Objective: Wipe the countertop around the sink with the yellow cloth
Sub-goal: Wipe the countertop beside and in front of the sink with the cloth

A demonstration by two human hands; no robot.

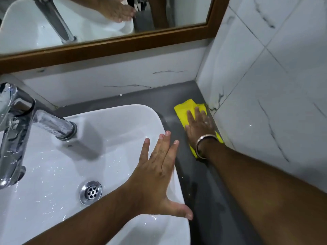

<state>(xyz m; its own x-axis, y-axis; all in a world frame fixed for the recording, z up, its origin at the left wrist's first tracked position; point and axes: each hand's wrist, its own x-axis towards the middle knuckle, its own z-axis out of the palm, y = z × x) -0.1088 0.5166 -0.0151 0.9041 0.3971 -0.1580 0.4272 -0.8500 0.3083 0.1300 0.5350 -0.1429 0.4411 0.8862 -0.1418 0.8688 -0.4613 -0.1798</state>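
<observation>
The yellow cloth (184, 110) lies flat on the grey countertop (200, 191), in the narrow strip between the white sink (123, 121) and the tiled right wall. My right hand (199, 126) presses palm-down on the cloth, fingers pointing toward the back corner; a metal bangle sits on the wrist. My left hand (157, 170) rests flat on the sink's right rim with fingers spread, holding nothing. Part of the cloth is hidden under my right hand and wrist.
A chrome tap (21, 124) stands at the left over the wet basin, whose drain (90, 192) is near the front. A wood-framed mirror (123, 39) hangs above the marble backsplash. The marble-tiled wall (265, 103) closes off the right side.
</observation>
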